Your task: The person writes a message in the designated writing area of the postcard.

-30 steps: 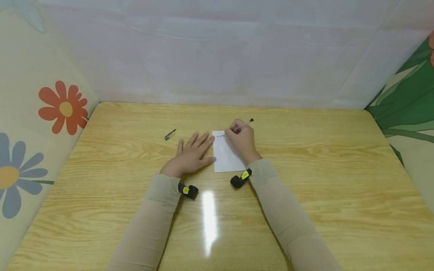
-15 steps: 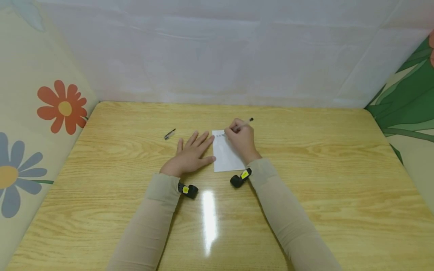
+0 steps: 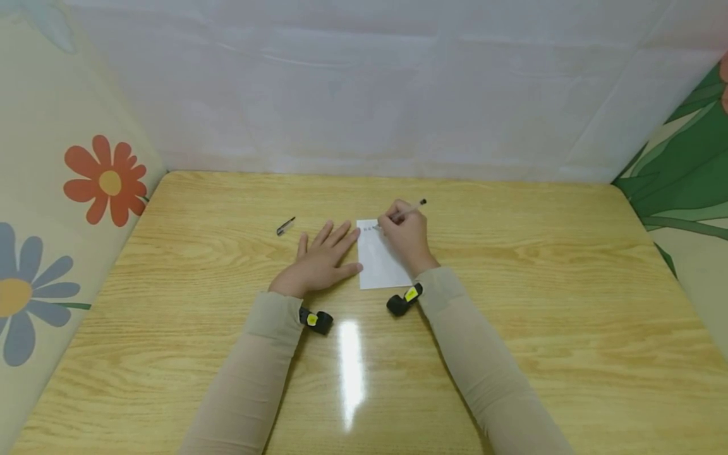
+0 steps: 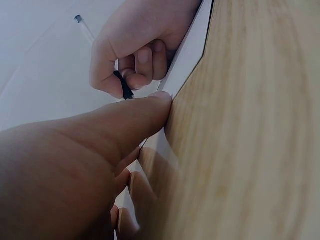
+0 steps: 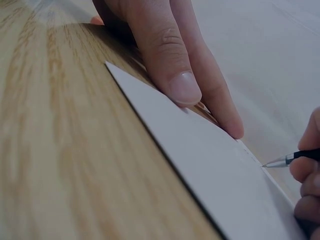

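A small white sheet of paper (image 3: 378,262) lies on the wooden table, with a short row of dark marks along its top edge. My right hand (image 3: 408,237) pinches a pen (image 3: 414,206) with a clear barrel and a black end. In the right wrist view the pen's metal tip (image 5: 275,162) meets the paper near those marks. My left hand (image 3: 315,262) lies spread beside the paper. Its thumb (image 5: 185,89) and index fingertip rest on the paper's left edge. Beyond the left fingers lies a pen cap (image 3: 285,225), clear with a dark clip.
The wooden table (image 3: 540,272) reaches back to a pale cloth-like wall (image 3: 364,82). Painted flowers (image 3: 110,183) cover the left wall, green leaves (image 3: 688,164) the right. A black wrist camera (image 3: 318,321) sits at each cuff. Light glares on the table between the forearms.
The pen in my right hand shifts very slightly at the row of marks. My left hand and the pen cap stay in place.
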Tool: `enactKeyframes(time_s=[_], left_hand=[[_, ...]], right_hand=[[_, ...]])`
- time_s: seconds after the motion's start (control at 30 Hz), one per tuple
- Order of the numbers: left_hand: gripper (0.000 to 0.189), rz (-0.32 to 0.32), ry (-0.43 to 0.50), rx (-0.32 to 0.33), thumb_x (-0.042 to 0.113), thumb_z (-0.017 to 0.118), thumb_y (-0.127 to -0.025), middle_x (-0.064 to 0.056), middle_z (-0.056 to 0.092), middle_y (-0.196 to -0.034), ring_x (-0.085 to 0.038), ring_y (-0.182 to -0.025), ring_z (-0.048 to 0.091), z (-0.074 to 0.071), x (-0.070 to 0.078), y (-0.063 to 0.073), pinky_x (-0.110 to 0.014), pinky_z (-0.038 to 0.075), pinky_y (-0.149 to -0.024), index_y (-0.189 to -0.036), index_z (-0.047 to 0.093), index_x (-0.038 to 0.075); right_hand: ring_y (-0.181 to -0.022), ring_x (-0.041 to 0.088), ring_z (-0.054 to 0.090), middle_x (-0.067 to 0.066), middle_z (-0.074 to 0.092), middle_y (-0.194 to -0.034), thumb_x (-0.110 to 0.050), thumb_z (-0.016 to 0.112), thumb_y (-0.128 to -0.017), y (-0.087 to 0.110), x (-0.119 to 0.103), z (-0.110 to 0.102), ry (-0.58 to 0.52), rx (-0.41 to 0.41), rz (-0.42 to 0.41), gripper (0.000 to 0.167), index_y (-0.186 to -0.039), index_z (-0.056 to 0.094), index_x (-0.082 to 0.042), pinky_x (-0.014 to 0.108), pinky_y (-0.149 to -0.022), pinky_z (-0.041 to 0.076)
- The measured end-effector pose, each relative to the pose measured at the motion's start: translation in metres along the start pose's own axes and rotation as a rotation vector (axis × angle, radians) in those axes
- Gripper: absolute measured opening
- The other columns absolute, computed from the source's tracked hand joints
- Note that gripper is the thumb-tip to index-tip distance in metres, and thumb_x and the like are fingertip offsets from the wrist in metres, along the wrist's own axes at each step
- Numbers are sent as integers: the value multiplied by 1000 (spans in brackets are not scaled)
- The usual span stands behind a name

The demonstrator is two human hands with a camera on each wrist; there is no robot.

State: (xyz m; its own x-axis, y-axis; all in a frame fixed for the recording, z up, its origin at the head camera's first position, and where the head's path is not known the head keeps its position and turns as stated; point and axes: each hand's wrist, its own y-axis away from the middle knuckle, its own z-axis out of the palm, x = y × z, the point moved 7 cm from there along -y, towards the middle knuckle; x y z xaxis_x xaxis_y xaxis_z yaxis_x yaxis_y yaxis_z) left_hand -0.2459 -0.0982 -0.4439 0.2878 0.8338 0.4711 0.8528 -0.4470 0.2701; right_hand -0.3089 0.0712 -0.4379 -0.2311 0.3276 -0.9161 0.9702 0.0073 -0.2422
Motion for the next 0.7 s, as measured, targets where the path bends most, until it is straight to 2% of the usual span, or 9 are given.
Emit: enactKeyframes(time_s=[0.7], left_hand=[[75, -5, 8, -3, 47, 49, -105, -4, -2, -171, -31, -155, -15, -1, 2, 3, -65, -18, -115, -164, 11, 19]], right_hand=[[-60, 12, 55, 5, 60, -67, -6, 65, -89, 0, -2, 1, -4, -19, -23, 15, -74, 62, -6, 23, -55, 43]])
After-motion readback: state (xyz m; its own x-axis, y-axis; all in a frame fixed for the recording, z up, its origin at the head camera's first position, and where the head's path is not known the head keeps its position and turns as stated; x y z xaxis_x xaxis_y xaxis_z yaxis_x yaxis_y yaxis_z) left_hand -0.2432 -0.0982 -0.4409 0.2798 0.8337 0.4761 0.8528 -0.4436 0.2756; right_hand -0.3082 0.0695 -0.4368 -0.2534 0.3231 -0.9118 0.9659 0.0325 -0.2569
